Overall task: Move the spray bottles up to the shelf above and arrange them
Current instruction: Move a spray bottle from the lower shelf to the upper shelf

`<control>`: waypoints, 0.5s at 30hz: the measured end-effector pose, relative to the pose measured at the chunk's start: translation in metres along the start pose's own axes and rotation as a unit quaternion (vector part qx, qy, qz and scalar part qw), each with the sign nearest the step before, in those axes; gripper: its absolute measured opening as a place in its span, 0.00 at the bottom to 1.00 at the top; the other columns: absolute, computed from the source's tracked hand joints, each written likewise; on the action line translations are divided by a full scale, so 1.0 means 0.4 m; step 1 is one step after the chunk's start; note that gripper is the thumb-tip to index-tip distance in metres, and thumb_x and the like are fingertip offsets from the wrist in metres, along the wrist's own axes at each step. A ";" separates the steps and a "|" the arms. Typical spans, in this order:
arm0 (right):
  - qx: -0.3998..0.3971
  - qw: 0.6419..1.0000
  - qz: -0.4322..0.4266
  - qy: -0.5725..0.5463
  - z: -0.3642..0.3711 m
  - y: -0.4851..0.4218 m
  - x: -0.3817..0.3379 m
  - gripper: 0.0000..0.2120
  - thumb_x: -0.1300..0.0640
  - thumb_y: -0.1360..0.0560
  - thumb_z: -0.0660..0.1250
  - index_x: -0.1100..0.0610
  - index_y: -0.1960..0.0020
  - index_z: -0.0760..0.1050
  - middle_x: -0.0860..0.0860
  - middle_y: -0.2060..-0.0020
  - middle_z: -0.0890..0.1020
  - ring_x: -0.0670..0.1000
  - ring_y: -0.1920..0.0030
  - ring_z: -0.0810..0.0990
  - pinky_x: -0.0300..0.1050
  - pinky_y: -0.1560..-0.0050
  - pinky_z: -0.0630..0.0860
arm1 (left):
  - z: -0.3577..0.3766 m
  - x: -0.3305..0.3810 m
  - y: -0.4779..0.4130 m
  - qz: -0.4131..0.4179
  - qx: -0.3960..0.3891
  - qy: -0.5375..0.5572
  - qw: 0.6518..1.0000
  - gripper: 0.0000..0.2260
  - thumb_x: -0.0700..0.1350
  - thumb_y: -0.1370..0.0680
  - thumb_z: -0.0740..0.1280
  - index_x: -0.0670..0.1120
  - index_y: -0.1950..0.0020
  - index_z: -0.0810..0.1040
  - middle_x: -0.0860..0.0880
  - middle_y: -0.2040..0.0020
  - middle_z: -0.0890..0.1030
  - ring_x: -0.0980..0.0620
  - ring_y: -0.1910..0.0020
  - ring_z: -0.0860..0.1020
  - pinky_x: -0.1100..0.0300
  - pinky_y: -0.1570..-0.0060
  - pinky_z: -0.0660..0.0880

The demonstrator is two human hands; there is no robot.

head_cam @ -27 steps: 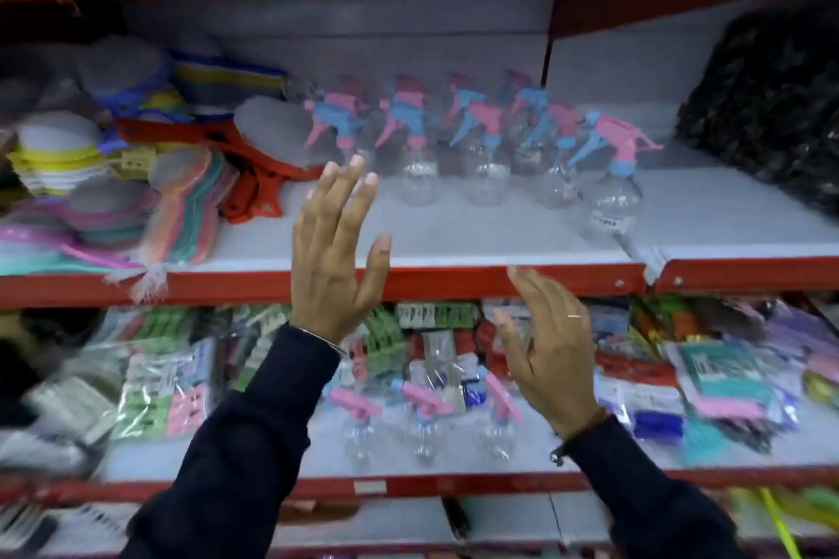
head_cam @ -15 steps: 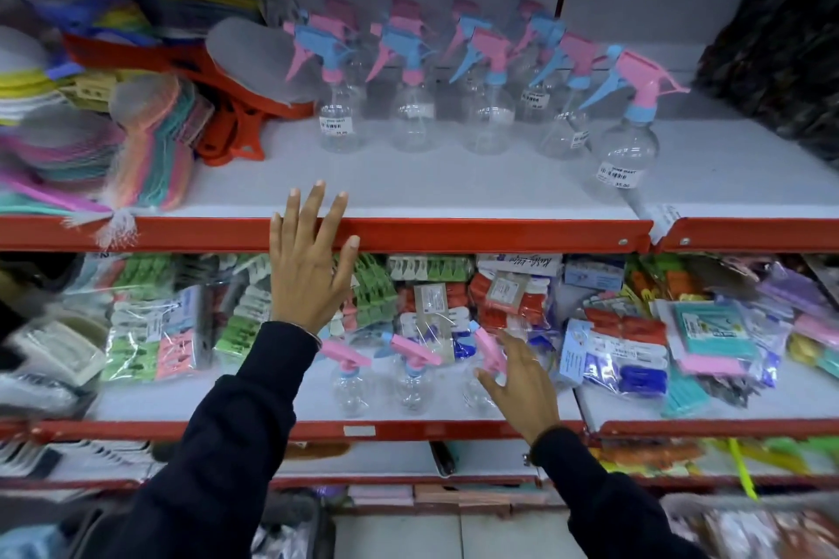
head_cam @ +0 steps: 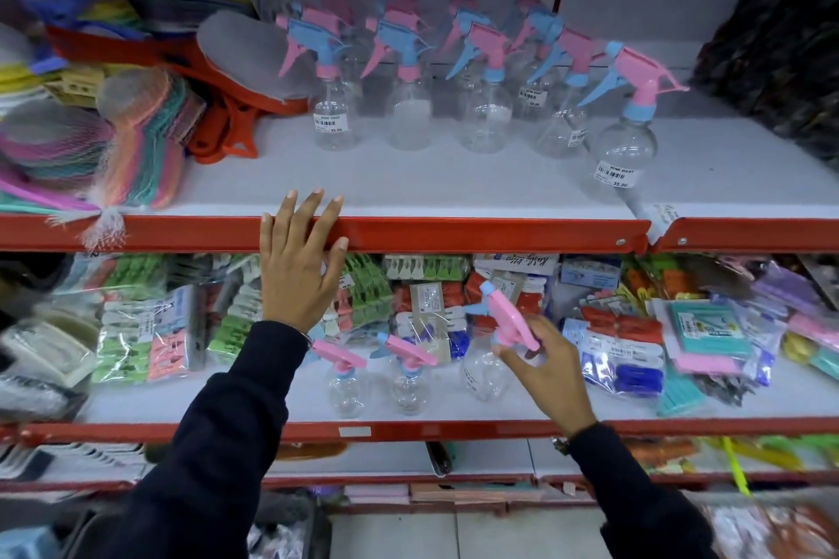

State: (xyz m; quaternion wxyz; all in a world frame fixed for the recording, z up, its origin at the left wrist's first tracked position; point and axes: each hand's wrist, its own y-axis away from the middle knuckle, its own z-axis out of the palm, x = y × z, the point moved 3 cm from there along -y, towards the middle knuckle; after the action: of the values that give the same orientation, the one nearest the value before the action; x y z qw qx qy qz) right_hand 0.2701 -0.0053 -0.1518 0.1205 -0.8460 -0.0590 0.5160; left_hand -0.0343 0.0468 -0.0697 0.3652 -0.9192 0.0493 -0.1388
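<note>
Three clear spray bottles with pink heads stand on the lower shelf. My right hand is closed around the pink head of the rightmost bottle, which is tilted. The other two bottles stand upright to its left. My left hand rests flat with fingers spread on the red front edge of the upper shelf, holding nothing. On that upper shelf stand several clear spray bottles with pink and blue heads, one set further forward at the right.
Net bags of coloured scrubbers and red plastic items fill the upper shelf's left. A dark bundle sits at its right. Packs of clothes pegs and other packets crowd the lower shelf behind and beside the bottles.
My right hand has closed on the rightmost lower bottle's head and tipped it. My left hand has dropped from in front of the upper shelf onto its red edge.
</note>
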 end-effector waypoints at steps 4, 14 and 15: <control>0.051 0.993 -0.073 -0.075 -0.083 -0.029 -0.175 0.16 0.59 0.32 0.74 0.41 0.53 0.74 0.50 0.55 0.80 0.47 0.56 0.78 0.37 0.60 0.75 | 0.006 -0.002 -0.002 -0.001 0.004 -0.001 1.000 0.20 0.51 0.20 0.55 0.51 0.28 0.66 0.47 0.28 0.69 0.47 0.25 0.56 0.56 0.26 0.38; 0.210 0.947 -0.225 -0.096 -0.222 -0.275 -0.469 0.09 0.51 0.30 0.71 0.49 0.54 0.73 0.50 0.60 0.75 0.45 0.62 0.73 0.34 0.61 0.72 | 0.020 -0.018 0.001 0.004 0.003 -0.014 1.000 0.20 0.52 0.20 0.54 0.53 0.28 0.64 0.49 0.29 0.69 0.49 0.25 0.56 0.54 0.25 0.41; 0.217 0.948 -0.219 -0.086 -0.215 -0.307 -0.469 0.09 0.52 0.30 0.72 0.51 0.54 0.73 0.47 0.62 0.74 0.42 0.63 0.72 0.31 0.62 0.70 | 0.021 -0.018 0.001 0.003 0.002 -0.016 1.000 0.20 0.52 0.20 0.54 0.53 0.28 0.64 0.49 0.29 0.69 0.49 0.25 0.56 0.54 0.25 0.41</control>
State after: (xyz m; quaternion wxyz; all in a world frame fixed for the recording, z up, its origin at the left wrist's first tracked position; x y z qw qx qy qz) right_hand 0.2630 0.0588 0.0794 0.4055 -0.7185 -0.1391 0.5478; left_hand -0.0388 0.0534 -0.0775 0.3684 -0.9203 0.0462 -0.1230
